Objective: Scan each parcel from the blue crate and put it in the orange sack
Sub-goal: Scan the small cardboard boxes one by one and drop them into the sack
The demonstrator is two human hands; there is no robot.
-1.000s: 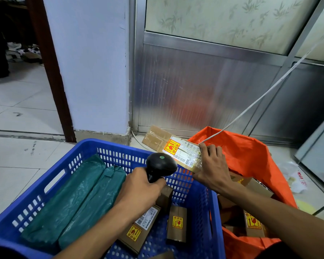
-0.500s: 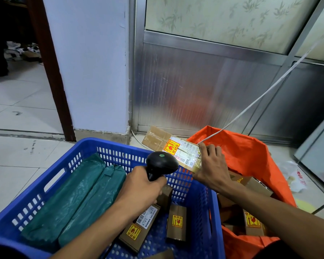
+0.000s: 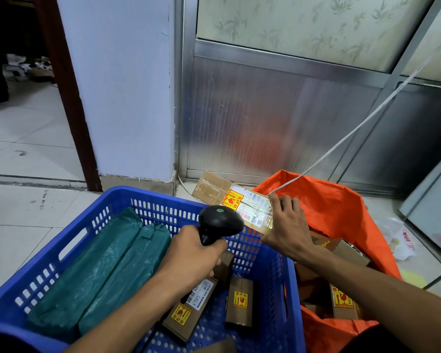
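My left hand (image 3: 191,258) grips a black handheld scanner (image 3: 220,222) over the blue crate (image 3: 69,240), its head aimed at a long brown cardboard parcel (image 3: 229,197). My right hand (image 3: 287,225) holds that parcel by its near end, above the crate's far right corner, label side up with a yellow-red sticker. In the crate lie two green plastic-wrapped parcels (image 3: 107,271) on the left and small brown boxes (image 3: 239,300) near the right. The orange sack (image 3: 331,210) stands open to the right of the crate with several brown boxes (image 3: 341,304) inside.
A white wall pillar (image 3: 122,93) and a metal door panel (image 3: 278,118) rise just behind crate and sack. A white cable (image 3: 362,123) runs from upper right down toward my right hand. White plastic litter (image 3: 400,240) lies on the tiled floor at right. An open doorway is at far left.
The parcel and the scanner have stayed almost still; the view shifted slightly. A green light now shows on top of the scanner.
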